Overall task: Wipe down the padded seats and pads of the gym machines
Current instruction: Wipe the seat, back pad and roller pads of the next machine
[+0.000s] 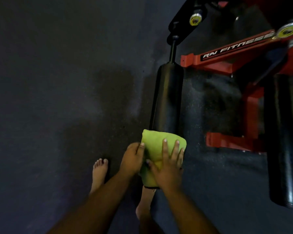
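A black padded roller [167,97] runs from the machine's black arm toward me. A light green cloth [156,142] is wrapped over its near end. My right hand [167,168] lies on top of the cloth with fingers spread and fairly straight, pressing it onto the roller. My left hand [132,159] holds the cloth's left side, its fingers curled round the edge. The roller's near end is hidden under the cloth and my hands.
The red machine frame [227,65] stands at the right with a second black padded roller [284,141] beside it. Two yellow-capped knobs [195,19] sit at the top. Dark rubber floor [57,81] spreads left. My bare feet [100,173] stand below the roller.
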`<state>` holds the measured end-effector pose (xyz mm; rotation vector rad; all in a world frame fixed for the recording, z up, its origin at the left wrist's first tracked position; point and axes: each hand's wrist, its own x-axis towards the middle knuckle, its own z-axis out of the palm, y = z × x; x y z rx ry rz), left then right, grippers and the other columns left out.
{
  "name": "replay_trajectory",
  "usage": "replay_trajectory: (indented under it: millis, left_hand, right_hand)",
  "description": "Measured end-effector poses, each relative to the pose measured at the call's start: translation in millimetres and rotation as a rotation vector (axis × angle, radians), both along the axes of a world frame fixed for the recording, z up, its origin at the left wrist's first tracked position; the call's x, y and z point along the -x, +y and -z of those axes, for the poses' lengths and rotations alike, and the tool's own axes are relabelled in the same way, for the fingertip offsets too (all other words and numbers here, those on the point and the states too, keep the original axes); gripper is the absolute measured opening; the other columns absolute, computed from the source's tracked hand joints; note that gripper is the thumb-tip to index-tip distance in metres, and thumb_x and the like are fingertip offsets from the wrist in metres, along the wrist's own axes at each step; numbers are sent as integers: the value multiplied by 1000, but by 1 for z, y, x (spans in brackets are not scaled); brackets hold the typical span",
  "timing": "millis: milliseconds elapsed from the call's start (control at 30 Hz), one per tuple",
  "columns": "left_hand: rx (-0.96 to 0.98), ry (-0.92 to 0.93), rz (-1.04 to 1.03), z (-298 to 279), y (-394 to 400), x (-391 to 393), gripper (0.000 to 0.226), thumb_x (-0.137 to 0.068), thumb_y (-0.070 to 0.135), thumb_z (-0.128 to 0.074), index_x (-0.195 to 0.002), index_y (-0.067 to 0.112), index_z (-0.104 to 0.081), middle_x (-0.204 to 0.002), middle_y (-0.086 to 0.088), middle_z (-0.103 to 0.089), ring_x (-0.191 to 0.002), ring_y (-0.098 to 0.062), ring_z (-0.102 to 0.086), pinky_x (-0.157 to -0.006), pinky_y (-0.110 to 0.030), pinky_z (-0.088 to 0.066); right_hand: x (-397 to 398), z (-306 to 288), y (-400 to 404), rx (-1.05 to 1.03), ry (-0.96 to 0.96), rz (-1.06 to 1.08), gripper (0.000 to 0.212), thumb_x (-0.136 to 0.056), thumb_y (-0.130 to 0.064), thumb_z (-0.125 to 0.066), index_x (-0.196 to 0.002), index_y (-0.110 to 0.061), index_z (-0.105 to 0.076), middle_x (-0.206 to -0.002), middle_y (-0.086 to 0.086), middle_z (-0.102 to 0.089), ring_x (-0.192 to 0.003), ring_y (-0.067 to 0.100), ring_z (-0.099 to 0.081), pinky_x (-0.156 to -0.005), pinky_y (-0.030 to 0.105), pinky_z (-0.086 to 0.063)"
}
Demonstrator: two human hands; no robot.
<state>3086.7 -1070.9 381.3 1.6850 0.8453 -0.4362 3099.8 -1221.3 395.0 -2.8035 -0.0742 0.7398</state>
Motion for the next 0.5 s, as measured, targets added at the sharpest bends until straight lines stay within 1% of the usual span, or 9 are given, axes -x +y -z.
replay_trajectory:
  millis: [33, 100, 167, 267, 367, 433, 500]
  left_hand:
    - [55, 2, -45, 2, 3, 3, 28, -108, 36, -46, -125, 21, -62, -125, -1, -59, -119, -21, -57, -98, -32, -43]
    - [140, 0, -73, 5, 9, 3, 41, -107, 40, -45, -145, 25, -53, -146, 0, -53, -129, -10, -49, -109, -30, -39]
    - [167, -21, -42, 4, 13, -4, 52, -107, 43, -43, -156, 28, -38, -158, 4, -42, -135, -2, -37, -112, -25, -31]
    - [193, -65, -15, 8, 20, -37, 61, -105, 48, -41, -161, 32, -24, -166, 6, -29, -143, -1, -27, -114, -21, -21]
    - [186, -117, 40, 18, 23, -73, 62, -106, 51, -38, -162, 30, -21, -168, 5, -24, -148, -5, -21, -114, -21, -14]
    - [202, -136, 55, 24, 21, -93, 63, -106, 53, -38, -162, 29, -22, -168, 2, -26, -152, -12, -23, -117, -24, -16]
    - [261, -149, 3, 25, 21, -105, 69, -103, 57, -40, -162, 26, -25, -167, -3, -30, -152, -16, -29, -125, -33, -22]
  right_hand:
    - [9, 6, 2, -7, -42, 19, 99, -81, -88, -37, -157, -50, 14, -170, -1, 21, -157, 37, 11, -106, 72, -36]
    - [3, 15, 13, -11, -111, 89, 96, -86, -78, -45, -160, -46, 5, -171, 3, 15, -156, 42, 4, -103, 68, -42]
    - [-26, 18, 26, 32, -153, 118, 93, -91, -66, -52, -161, -43, 3, -171, 7, 8, -155, 45, -4, -102, 66, -44]
    - [-95, 27, 48, 80, -221, 117, 86, -94, -59, -50, -162, -41, 0, -171, 11, 1, -153, 47, -9, -104, 69, -42]
    - [-160, 32, 65, 51, -238, 149, 80, -94, -61, -47, -160, -45, -5, -171, 6, 1, -154, 43, -7, -106, 74, -36]
    - [-179, 35, 65, 17, -254, 129, 77, -93, -65, -45, -158, -49, -9, -171, 2, -3, -154, 41, -8, -106, 75, -35]
    - [-170, 31, 52, -35, -286, 87, 73, -92, -66, -44, -157, -51, -13, -171, -2, -5, -153, 39, -11, -105, 71, -36]
